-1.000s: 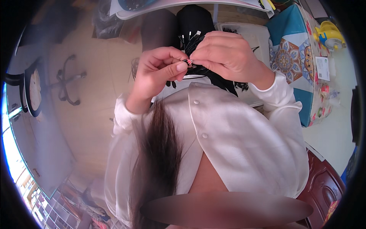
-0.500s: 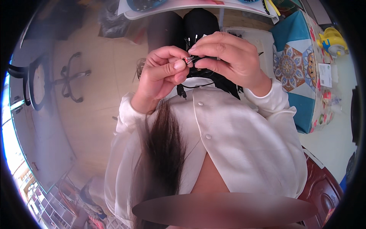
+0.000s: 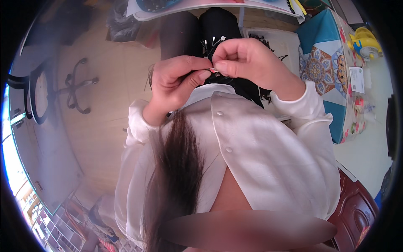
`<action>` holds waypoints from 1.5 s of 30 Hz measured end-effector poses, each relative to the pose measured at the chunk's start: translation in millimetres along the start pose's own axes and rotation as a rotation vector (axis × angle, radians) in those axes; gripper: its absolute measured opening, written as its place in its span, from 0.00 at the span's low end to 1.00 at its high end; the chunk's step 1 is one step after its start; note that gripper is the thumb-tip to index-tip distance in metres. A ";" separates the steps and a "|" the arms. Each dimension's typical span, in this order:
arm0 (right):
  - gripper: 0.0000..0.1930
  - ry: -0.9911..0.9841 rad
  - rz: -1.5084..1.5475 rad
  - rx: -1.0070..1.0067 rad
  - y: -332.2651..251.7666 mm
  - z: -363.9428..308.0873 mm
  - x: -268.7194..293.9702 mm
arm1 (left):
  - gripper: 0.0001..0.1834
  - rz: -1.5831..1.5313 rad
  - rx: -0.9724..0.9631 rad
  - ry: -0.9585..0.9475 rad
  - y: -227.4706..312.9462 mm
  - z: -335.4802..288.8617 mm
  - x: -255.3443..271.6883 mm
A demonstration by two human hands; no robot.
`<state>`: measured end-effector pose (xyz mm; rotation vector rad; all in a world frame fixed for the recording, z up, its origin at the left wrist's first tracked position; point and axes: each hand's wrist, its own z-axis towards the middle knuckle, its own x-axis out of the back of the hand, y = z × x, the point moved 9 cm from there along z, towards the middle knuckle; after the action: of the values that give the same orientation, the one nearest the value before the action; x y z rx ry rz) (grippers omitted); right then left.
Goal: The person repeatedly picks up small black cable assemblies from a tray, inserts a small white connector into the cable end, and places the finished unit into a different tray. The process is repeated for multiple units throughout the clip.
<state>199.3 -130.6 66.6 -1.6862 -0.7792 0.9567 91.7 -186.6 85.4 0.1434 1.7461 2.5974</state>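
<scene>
In the head view, the left hand [image 3: 176, 82] is held above the middle of the frame, its forearm brought up from a white cuff [image 3: 140, 126] at centre left. Its index finger is stretched toward the right, with the thumb set beneath, and a small reddish wire end [image 3: 214, 70] is pinched at their tips, just above the frame's centre. The right hand [image 3: 254, 63] is angled in from the right, wrist bent toward upper left. Its thumb and index finger are brought together on the same wire end, the other fingers being loosely curled. Black cables [image 3: 241, 86] are gathered beneath the hands, and a pale plug [image 3: 223, 38] is seen above them.
</scene>
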 end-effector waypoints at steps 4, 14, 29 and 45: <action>0.06 -0.033 0.241 -0.154 13.2 0.6 -4.2 | 0.05 -0.294 0.134 0.026 -17.4 -2.0 1.4; 0.13 0.267 -1.296 1.169 -65.4 -44.5 -39.5 | 0.06 -1.060 0.344 0.074 -49.8 -7.3 -15.3; 0.10 0.006 0.013 -0.077 2.9 -9.6 -3.0 | 0.04 -0.531 0.131 0.000 -27.8 0.7 -8.0; 0.12 0.162 -1.283 1.253 -73.6 -49.4 -41.1 | 0.07 -1.297 0.454 -0.157 -52.5 -7.9 -41.6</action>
<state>219.0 -166.3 155.4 -0.0161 -0.6920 0.1886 130.1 -176.4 30.9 -0.5659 1.5044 1.2321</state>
